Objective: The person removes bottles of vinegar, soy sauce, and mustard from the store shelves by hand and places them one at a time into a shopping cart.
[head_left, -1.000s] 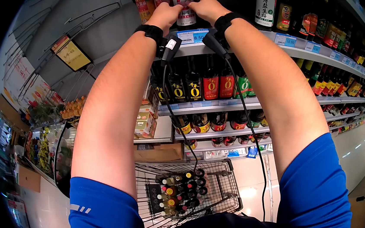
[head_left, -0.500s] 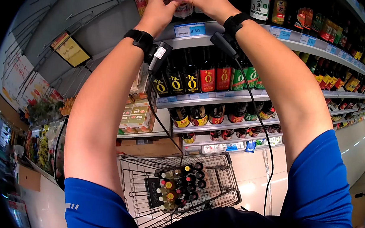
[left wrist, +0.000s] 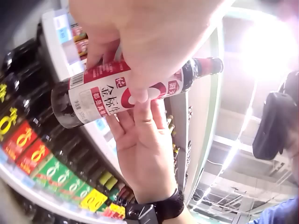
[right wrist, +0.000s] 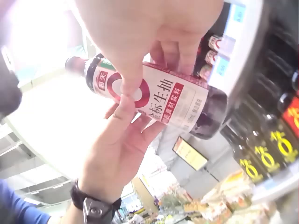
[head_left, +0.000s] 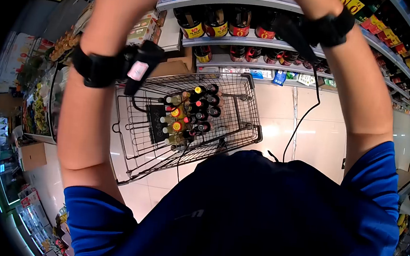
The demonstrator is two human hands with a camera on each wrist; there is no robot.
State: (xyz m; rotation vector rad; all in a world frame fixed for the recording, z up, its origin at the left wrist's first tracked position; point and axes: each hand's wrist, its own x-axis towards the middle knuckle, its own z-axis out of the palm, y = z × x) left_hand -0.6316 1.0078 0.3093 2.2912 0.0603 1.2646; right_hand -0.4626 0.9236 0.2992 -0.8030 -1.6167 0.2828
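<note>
A soy sauce bottle [left wrist: 88, 100] with a white and red label and dark liquid is held sideways between both hands. In the left wrist view, the left hand [left wrist: 135, 42] grips it from the near side, thumb on the label's red ring. The right hand [left wrist: 145, 163] holds the opposite side, its thumb meeting the other thumb over the label. Seen from the right wrist, the same bottle [right wrist: 187, 100] has its neck pointing left, and the fingers behind it are partly hidden. Only forearms and wrists show in the head view; both hands are beyond its upper edge.
A wire shopping cart [head_left: 254, 95] stands below, with several dark bottles [head_left: 199, 105] inside. Shelves [head_left: 198, 42] of sauce bottles rise beyond it. Cables hang from the wrist cameras, and a cardboard box [head_left: 32, 156] sits on the floor at left.
Both hands have brought the bottle away from the upper shelf, and it now lies sideways. The head view has tipped down, so the hands left its top edge and the cart appears higher.
</note>
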